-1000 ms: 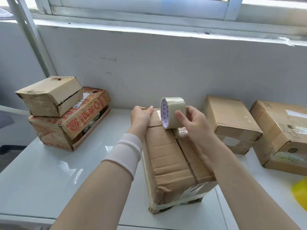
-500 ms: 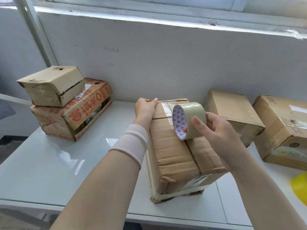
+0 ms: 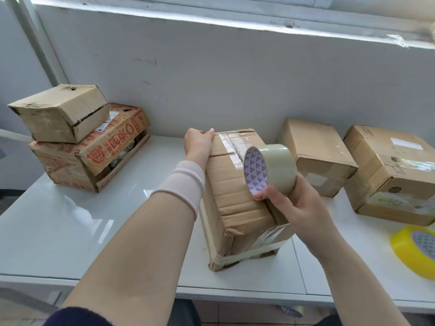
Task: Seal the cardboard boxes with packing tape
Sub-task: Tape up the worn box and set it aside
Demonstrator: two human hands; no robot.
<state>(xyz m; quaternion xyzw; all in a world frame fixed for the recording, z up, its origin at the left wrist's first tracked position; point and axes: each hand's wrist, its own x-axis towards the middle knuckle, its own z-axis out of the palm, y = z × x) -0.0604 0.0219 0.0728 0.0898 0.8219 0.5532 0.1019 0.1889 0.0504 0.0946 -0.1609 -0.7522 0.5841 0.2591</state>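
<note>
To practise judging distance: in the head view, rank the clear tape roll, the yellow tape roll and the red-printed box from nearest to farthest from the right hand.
1. clear tape roll, gripped in the right hand.
2. yellow tape roll, lying flat at the far right.
3. red-printed box, far left, across the table.

Free passage over bare tabletop in lower left. Barred upper left by stacked boxes, centre by upright box, right by two more boxes and yellow tape roll.
</note>
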